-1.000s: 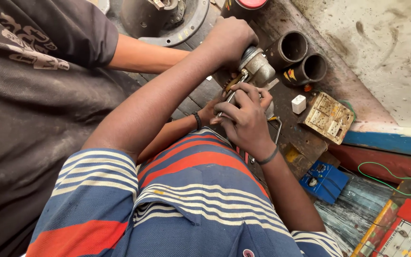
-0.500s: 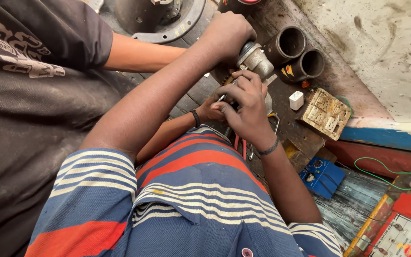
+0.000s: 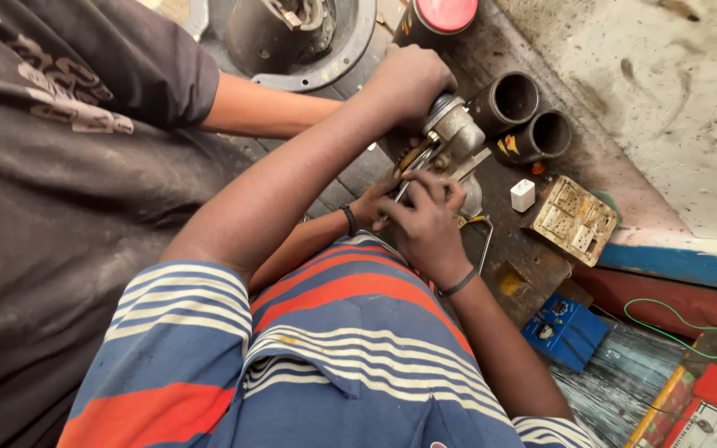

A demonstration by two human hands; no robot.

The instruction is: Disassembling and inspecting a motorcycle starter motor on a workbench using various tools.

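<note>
My left hand (image 3: pixel 408 83) reaches far forward and is closed over the top of a small grey metal motor part (image 3: pixel 458 133) standing on the dark workbench (image 3: pixel 533 265). My right hand (image 3: pixel 429 220) sits just below the part. Its fingers are curled on a thin metal tool (image 3: pixel 411 170) whose tip is at yellowish wires on the part's side. Touching my right hand from the left is another person's hand (image 3: pixel 368 203) with a black wristband. That person's other bare arm (image 3: pixel 267 108) runs in behind my left forearm.
Two dark pipe sockets (image 3: pixel 524 116) and a red-capped can (image 3: pixel 441 17) stand behind the part. A white plug (image 3: pixel 523 195), a beige switch plate (image 3: pixel 573 220), a blue box (image 3: pixel 564 332), a green wire (image 3: pixel 665 319) and a large round motor housing (image 3: pixel 292 41) lie around.
Both my hands keep their hold on the part and the tool. My right hand shifts slightly along the part's side, and the view has drifted a little.
</note>
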